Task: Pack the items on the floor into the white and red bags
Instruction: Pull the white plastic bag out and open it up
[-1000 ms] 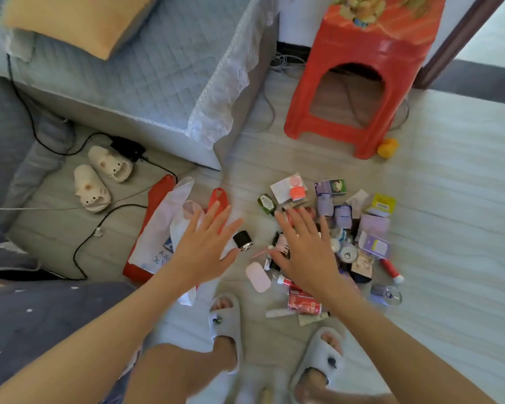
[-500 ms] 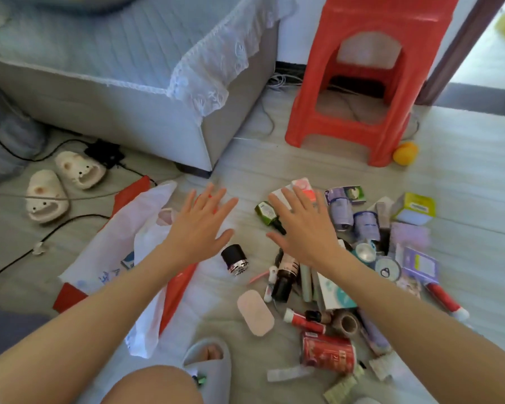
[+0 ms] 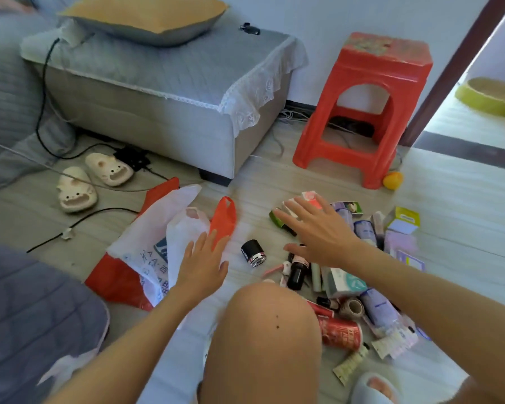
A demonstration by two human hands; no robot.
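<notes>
A white plastic bag lies flat on top of a red bag on the floor at left. My left hand hovers open over their handles, fingers spread, holding nothing. My right hand is open above a pile of small items: boxes, tubes, bottles, a red can. A black jar with a silver cap lies between my hands. My bent knee hides part of the pile.
A red plastic stool stands behind the pile, with a yellow ball by its leg. A grey cloth-covered ottoman sits at the back left. Cream slippers and black cables lie left of the bags.
The view has tilted up and my knee has come into frame. Both hands stay open; the left has dropped lower over the bag handles, the right stays over the pile.
</notes>
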